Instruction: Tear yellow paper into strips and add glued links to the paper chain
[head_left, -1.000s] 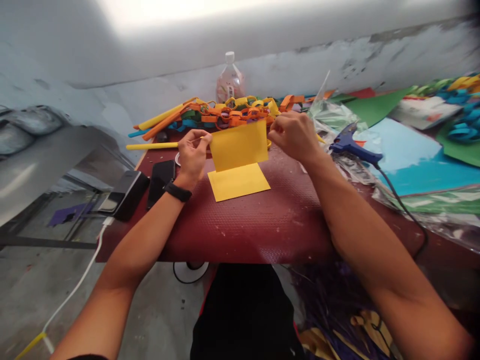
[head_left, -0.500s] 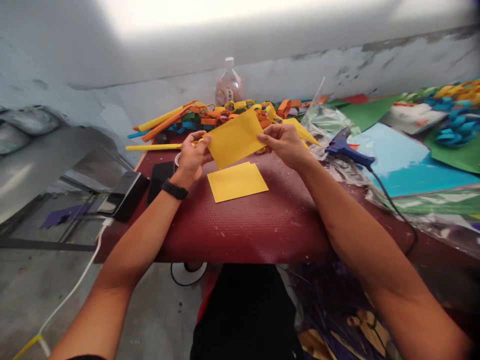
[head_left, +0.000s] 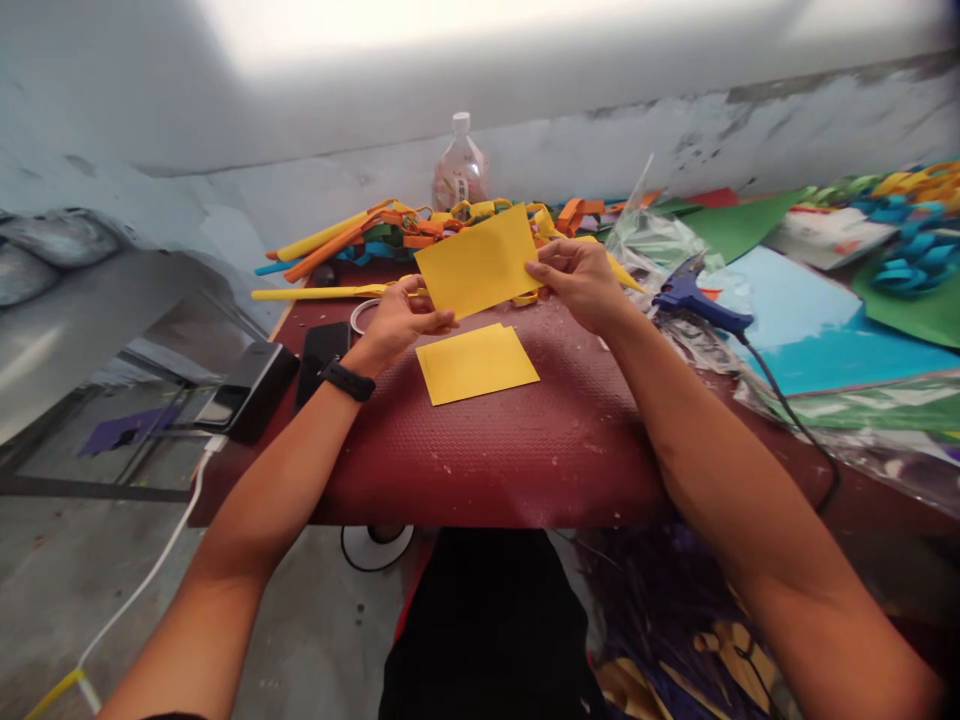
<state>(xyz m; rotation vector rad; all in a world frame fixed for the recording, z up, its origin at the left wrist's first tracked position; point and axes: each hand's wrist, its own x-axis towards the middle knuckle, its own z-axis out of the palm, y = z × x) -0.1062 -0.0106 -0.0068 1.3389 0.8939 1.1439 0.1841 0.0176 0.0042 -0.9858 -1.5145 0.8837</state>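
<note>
A yellow paper sheet (head_left: 476,262) is held up at a tilt above the table. My right hand (head_left: 581,280) pinches its right edge between thumb and fingers. At the lower left corner is my left hand (head_left: 401,318), its thumb and fingers apart around that corner, and whether they touch the sheet is hard to tell. Just below, a small stack of yellow paper sheets (head_left: 478,365) lies on the dark red table (head_left: 480,460). A black band sits on my left wrist.
Paper chains (head_left: 420,232) and rolled paper strips (head_left: 330,240) lie at the back, before a plastic bottle (head_left: 460,170). Rightward are a blue glue gun (head_left: 697,295) with its cord and coloured sheets (head_left: 795,310). A phone (head_left: 322,355) and black box (head_left: 251,390) lie left.
The held sheet has shifted slightly up and right with my right hand. My left thumb has come off the sheet's face and is now lower, by its bottom corner.
</note>
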